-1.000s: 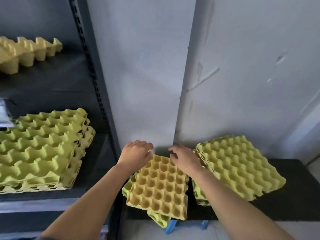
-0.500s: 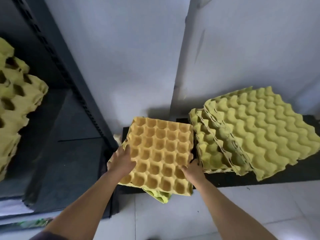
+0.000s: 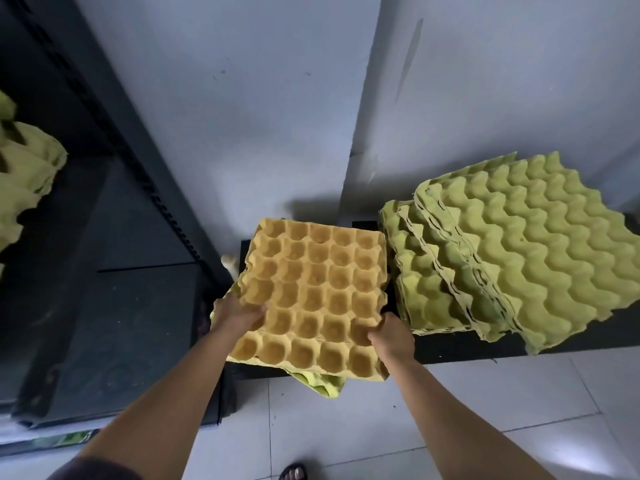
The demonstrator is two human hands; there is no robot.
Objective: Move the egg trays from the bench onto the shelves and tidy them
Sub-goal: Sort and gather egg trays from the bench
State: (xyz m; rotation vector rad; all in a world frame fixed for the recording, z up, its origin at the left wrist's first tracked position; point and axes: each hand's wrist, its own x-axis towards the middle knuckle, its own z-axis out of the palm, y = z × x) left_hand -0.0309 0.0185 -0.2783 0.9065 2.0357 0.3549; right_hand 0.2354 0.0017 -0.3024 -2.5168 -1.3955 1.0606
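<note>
Hands now sit at the near corners of the orange egg tray (image 3: 313, 292) — a second ago they were at its far edge. The left hand (image 3: 237, 311) clamps the near-left rim, the right hand (image 3: 391, 336) grips the near-right corner. That tray, with green trays (image 3: 320, 382) peeking out beneath it, lies at the left end of the bench (image 3: 460, 346), just beside the sprawled green stack (image 3: 512, 258). The new grip suggests a lift toward the dark shelf (image 3: 114, 306) on the left — more trays (image 3: 24, 178) already sit there.
</note>
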